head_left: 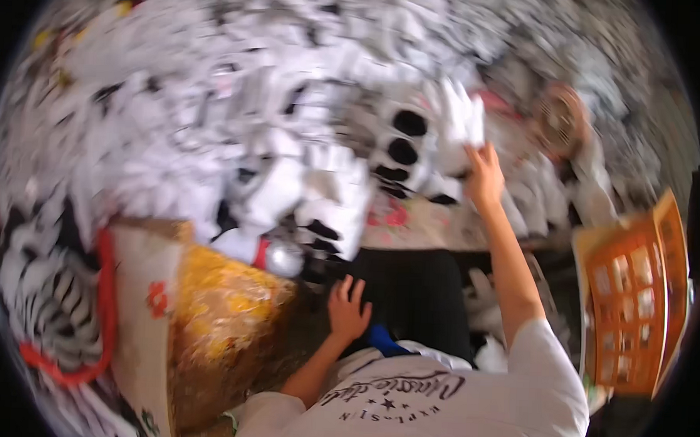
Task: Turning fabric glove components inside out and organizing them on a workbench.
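We reach our right hand [484, 177] up and away from us into a great heap of white pieces [238, 114] that covers most of the view; its fingers [475, 155] touch one white piece [455, 118] at the near side of the heap, which stands just above them, though the blur keeps us from telling whether they pinch it or only press against it; our left hand [348, 307] rests low, close to our body, fingers spread and holding nothing, on a dark surface [413, 294]; an orange slatted crate [632, 305] stands well apart to the right; a white bag with a red cord [104, 302] and a yellow-brown bundle [223, 322] lie to the left.
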Motion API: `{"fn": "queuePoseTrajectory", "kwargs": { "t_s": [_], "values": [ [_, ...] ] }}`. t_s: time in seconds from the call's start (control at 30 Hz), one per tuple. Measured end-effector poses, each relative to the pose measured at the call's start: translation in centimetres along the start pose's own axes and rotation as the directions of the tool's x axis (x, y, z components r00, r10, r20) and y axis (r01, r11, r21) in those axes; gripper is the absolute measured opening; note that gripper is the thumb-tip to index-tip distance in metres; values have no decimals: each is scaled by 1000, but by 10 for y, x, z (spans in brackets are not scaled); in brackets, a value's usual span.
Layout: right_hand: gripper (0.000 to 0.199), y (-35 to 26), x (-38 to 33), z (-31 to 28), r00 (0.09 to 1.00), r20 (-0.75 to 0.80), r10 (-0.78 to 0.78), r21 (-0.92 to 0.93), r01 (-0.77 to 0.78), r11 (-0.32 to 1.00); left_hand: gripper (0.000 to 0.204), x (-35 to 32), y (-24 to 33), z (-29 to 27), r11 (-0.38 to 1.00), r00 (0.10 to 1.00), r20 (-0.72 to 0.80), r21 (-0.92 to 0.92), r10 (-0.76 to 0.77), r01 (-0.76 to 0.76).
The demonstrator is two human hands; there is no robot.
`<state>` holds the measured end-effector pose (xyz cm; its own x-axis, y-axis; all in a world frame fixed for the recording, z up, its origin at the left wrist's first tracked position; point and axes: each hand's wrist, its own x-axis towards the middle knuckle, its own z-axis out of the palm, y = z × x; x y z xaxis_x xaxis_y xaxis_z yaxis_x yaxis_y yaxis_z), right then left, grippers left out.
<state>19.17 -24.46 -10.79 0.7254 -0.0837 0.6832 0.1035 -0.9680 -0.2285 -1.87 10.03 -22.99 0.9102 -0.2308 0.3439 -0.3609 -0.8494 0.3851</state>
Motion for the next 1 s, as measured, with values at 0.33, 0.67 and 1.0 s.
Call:
{"fn": "queuePoseTrajectory", "kwargs": {
  "t_s": [0.33, 0.67, 1.0],
  "values": [
    [76, 48, -91, 106, 876, 482, 17, 115, -82, 990, 62, -4, -10, 11, 976, 976, 41, -17, -216, 217],
    [56, 27, -174, -17, 958, 287, 12, -16, -8, 1000, 63, -10, -9, 24, 987, 983, -88, -13, -159, 159],
    [41, -42, -228, -59, 941, 300, 158, -200, -100, 975, 64, -9, -6, 20, 985, 985, -54, 56, -161, 164]
  ]
}}
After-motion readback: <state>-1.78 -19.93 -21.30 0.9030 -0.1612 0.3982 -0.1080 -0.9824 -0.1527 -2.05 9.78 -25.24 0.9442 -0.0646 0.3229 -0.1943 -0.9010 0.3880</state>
